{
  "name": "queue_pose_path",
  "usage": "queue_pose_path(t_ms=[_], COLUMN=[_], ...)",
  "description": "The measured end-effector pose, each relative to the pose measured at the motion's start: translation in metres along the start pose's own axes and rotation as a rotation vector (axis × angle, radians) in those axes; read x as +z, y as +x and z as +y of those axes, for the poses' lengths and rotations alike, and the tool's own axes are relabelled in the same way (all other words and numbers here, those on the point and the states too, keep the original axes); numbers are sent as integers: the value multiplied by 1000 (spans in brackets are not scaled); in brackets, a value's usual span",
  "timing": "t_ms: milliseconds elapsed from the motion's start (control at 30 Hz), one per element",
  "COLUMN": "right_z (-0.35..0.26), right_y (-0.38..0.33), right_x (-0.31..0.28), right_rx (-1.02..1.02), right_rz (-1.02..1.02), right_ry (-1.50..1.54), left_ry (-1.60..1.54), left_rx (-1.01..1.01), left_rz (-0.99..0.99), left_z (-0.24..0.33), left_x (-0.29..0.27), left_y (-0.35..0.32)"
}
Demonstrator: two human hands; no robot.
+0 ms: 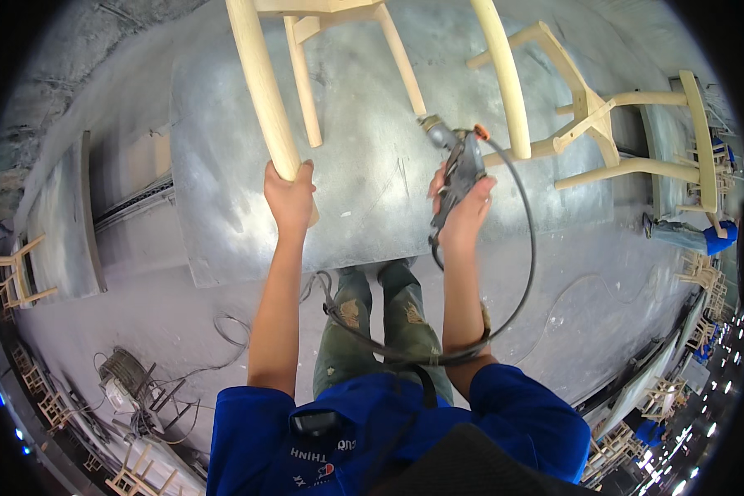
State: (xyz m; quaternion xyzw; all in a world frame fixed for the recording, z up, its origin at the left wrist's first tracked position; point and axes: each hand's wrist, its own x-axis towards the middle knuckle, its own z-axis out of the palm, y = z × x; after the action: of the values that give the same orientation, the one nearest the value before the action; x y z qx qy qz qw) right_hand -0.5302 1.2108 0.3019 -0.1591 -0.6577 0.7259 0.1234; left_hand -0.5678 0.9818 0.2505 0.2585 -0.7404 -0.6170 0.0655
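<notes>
My left hand (289,195) is closed around the lower end of a pale wooden chair leg (264,95). This leg belongs to a wooden chair frame (326,7) that is cut off by the upper edge of the view. In my right hand (465,211) is a black hand-held power tool (461,169), its rounded head (436,131) pointing up and left, close to another leg's tip. From an orange fitting on the tool, a dark hose (531,240) loops down past my right forearm. The tool's working face cannot be made out.
Beneath the chair is a grey metal-topped table (223,219). A second wooden chair frame (587,116) lies on its right part. Cords (231,331) and a coiled cable (124,372) lie on the floor at left. Another person in blue (719,237) is at far right, near more chairs.
</notes>
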Motion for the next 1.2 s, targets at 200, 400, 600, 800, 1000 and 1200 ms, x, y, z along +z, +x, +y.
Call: queue_pose_path(t_ms=[200, 400, 600, 800, 1000, 1200], right_z=[-15, 4, 34, 97, 131, 110], right_y=[1, 42, 99, 146, 65, 36], right_x=[32, 49, 22, 3, -55, -40], right_rx=[231, 214, 315, 433, 558, 592], right_rz=[-305, 37, 248, 378, 563, 495], right_ry=[546, 280, 411, 507, 333, 171], left_ry=[-32, -27, -77, -66, -96, -68], left_rx=[-11, -16, -5, -4, -1, 19], left_rz=[6, 10, 25, 42, 47, 22], left_z=[-6, -12, -25, -36, -36, -31], left_x=[-3, -8, -11, -12, -12, -14], left_y=[-13, -25, -40, -48, -51, -49])
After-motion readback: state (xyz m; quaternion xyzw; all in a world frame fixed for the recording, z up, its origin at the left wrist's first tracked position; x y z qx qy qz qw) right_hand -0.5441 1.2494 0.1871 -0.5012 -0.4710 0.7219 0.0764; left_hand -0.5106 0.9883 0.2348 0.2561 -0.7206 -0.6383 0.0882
